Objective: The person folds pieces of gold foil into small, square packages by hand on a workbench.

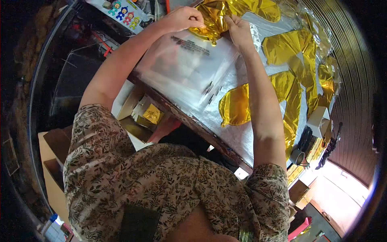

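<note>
Both of my hands are at the far side of the table, on a shiny gold foil balloon (215, 16). My left hand (182, 19) has its fingers curled together at the balloon's left edge. From the right, my right hand (239, 31) pinches the foil between thumb and fingers. The foil is crumpled between them, and a small tab hangs at its lower end. Just below lies a stack of clear plastic bags (181, 74) with printed text. Another gold foil balloon (236, 107) lies flat beside my right forearm.
More gold foil balloons (284, 50) spread over the silver-covered table (229, 139) to the right. A metal cup (297, 156) and a white box (318, 121) stand at its right end. Below the table's left edge is an open cardboard box (135, 129).
</note>
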A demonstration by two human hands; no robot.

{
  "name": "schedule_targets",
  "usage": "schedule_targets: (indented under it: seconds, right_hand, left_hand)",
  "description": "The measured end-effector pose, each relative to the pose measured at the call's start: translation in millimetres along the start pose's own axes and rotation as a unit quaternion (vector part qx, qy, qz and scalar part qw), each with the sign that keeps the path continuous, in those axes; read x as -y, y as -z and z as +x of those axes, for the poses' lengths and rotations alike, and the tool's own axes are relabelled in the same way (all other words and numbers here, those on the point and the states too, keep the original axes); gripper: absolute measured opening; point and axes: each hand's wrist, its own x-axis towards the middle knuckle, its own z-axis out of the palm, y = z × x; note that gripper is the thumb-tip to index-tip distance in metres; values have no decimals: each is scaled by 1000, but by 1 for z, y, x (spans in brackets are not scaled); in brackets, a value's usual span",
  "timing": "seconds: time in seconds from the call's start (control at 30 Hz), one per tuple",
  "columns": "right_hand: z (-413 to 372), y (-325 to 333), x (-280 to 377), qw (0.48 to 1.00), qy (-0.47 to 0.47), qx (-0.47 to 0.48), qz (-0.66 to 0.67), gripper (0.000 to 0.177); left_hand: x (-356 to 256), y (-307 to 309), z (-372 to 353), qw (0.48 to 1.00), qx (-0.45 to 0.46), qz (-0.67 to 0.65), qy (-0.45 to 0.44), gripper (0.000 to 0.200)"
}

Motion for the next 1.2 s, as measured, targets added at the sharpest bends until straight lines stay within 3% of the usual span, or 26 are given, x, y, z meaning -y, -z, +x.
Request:
schedule_targets:
  seconds: [0.07,0.17,0.3,0.37,0.4,0.5,0.57,0.6,0.63,0.67,0.7,0.73,0.8,0.83,0.9,0.97,1.0,1.03,1.07,1.1,1.13,1.17,1.2]
  right_hand:
    - [3,0,-4,1000,-23,9,14,31]
    - [7,3,-11,999,-23,25,35,30]
    - [-18,0,36,998,-20,-7,66,30]
    - [-26,-1,61,990,-81,60,102,35]
    - [-17,12,46,983,-81,123,-111,36]
    - [-13,-15,13,994,13,1,107,21]
    - [-3,-14,14,995,-21,-44,88,18]
    - [5,-14,13,992,-17,-89,90,18]
    - [18,-6,13,992,-9,-94,89,18]
    - [33,4,13,990,-27,-126,50,17]
    - [43,13,15,986,-46,-158,12,18]
    - [39,24,53,989,-49,-138,-4,24]
    - [68,53,59,990,-80,-109,27,30]
    - [66,58,91,986,-90,-136,37,33]
    - [77,72,123,983,-64,-168,-40,36]
    - [85,90,150,991,-30,-128,15,17]
    - [88,98,161,991,-36,-126,18,18]
    - [104,107,154,982,136,-98,91,19]
    - [114,131,150,984,115,-120,57,20]
    - [109,146,176,985,93,-142,24,21]
    - [96,179,205,989,52,6,136,23]
    - [84,220,226,957,8,154,246,26]
    - [95,264,228,962,126,164,178,28]
  left_hand:
    - [7,-3,5,999,-28,20,-24,34]
    - [14,0,15,997,-4,-58,45,29]
    - [29,10,37,995,12,-90,41,32]
    - [7,27,47,995,36,-52,72,34]
    - [-6,33,49,996,34,-50,67,34]
    - [-42,41,54,998,34,-52,5,32]
    - [-45,39,58,1000,4,-23,10,26]
    - [-48,34,57,992,-96,-60,-46,20]
    - [-60,36,57,968,-219,48,-116,20]
    - [-72,36,56,912,-337,152,-181,20]
    - [-85,33,55,916,-349,101,-171,17]
    - [-82,26,60,931,-312,99,-162,15]
    - [-80,13,70,965,-191,131,-126,20]
    - [-74,5,82,964,-193,130,-128,20]
    - [-38,-27,116,941,-174,189,-218,19]
    - [-13,-46,148,936,-135,236,-225,26]
    - [-23,-45,152,933,-79,299,-185,30]
    - [-26,-49,159,922,-23,359,-143,35]
    - [-2,-70,173,981,-32,191,-10,47]
    - [-6,-71,175,982,-31,186,-15,47]
    - [-16,-68,175,973,0,227,35,52]
    - [-20,-68,173,959,32,268,87,59]
    - [-16,-71,173,961,15,262,90,59]
